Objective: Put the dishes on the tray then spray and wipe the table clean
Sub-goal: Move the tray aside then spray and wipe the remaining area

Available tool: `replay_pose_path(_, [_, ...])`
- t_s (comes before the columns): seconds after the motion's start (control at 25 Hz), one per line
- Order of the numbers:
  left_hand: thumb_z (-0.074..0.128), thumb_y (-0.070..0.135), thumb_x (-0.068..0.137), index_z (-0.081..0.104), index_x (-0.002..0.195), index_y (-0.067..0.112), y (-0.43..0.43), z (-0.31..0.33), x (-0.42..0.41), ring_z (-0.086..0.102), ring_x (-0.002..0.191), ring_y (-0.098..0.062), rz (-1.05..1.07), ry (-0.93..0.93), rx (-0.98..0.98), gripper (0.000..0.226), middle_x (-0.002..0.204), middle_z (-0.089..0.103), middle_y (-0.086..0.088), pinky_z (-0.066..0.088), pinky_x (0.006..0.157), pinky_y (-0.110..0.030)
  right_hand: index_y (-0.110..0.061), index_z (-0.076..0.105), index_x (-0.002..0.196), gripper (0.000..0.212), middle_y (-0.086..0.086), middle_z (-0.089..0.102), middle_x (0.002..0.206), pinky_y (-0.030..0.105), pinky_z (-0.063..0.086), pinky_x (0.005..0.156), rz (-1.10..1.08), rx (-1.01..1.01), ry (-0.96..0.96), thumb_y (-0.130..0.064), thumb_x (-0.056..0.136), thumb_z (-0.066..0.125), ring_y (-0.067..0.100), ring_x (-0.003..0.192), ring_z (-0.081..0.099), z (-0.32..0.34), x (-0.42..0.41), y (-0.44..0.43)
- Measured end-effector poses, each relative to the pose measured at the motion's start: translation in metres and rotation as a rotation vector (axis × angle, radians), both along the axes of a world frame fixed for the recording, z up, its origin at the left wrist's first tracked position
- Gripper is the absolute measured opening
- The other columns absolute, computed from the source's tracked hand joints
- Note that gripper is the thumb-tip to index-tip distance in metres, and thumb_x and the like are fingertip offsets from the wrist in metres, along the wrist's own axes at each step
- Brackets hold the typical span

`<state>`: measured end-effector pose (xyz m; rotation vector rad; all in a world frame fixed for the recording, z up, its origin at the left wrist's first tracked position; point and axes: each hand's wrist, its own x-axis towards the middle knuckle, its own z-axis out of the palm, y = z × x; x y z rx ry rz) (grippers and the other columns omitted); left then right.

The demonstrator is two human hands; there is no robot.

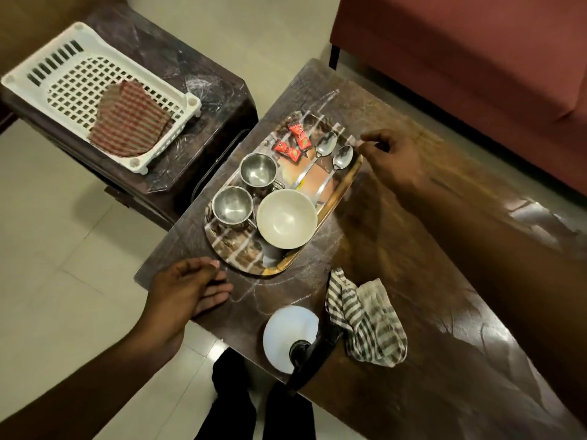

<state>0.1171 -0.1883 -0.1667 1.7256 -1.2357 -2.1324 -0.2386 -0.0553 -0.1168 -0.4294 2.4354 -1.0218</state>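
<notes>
A patterned oval tray [273, 268] lies on the dark marbled table [397, 249]. On it stand two steel cups [258, 170] [232, 205] and a white bowl [286, 219]. Two spoons [327, 146] [342, 158] and red sachets [293, 141] lie at its far end. My left hand [187, 290] rests flat on the table at the tray's near left corner, fingers apart and holding nothing. My right hand [390, 157] hovers at the tray's far right rim, fingertips pinched together beside the spoon heads. Whether they grip the rim is unclear.
A white spray bottle [290, 335] with a black trigger stands at the table's near edge, and a striped cloth [365, 319] lies crumpled beside it. A white slotted rack [63, 74] holding a red striped cloth sits on a side table at the left. A red sofa [476, 58] is behind.
</notes>
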Motion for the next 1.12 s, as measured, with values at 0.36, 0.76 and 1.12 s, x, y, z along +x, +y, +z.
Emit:
replay_pose_path(0.36, [0.073,0.000,0.095,0.060,0.131,0.002,0.008,-0.018,-0.035,0.080,0.092,-0.032,0.143,-0.026,-0.043,0.038,0.110,0.077,-0.024,0.068,0.074,-0.034,-0.019,0.062,0.146,0.044,0.004,0.067,0.140,0.031,0.058,0.089,0.092,0.103,-0.044,-0.019,0.102,0.065,0.016,0.103,0.070,-0.038,-0.052,-0.065])
replay_pose_path(0.76, [0.074,-0.002,0.093,0.062,0.132,0.003,0.000,-0.024,-0.028,0.080,0.099,-0.035,0.120,0.002,-0.113,0.041,0.111,0.078,-0.022,0.068,0.074,-0.035,-0.014,0.075,0.126,0.030,0.005,0.078,0.113,0.031,0.064,0.079,-0.009,0.094,-0.138,-0.003,0.100,0.063,0.015,0.090,0.076,-0.062,-0.066,-0.069])
replay_pose_path(1.12, [0.072,-0.008,0.091,0.071,0.118,0.007,-0.024,0.062,-0.032,0.079,0.087,-0.029,-0.063,0.006,-0.210,0.031,0.099,0.080,-0.013,0.068,0.077,-0.042,-0.015,0.072,0.101,0.027,0.007,0.074,0.094,0.026,0.062,0.063,-0.180,-0.009,-0.242,0.010,0.096,0.061,0.017,0.076,0.072,0.025,-0.041,-0.001])
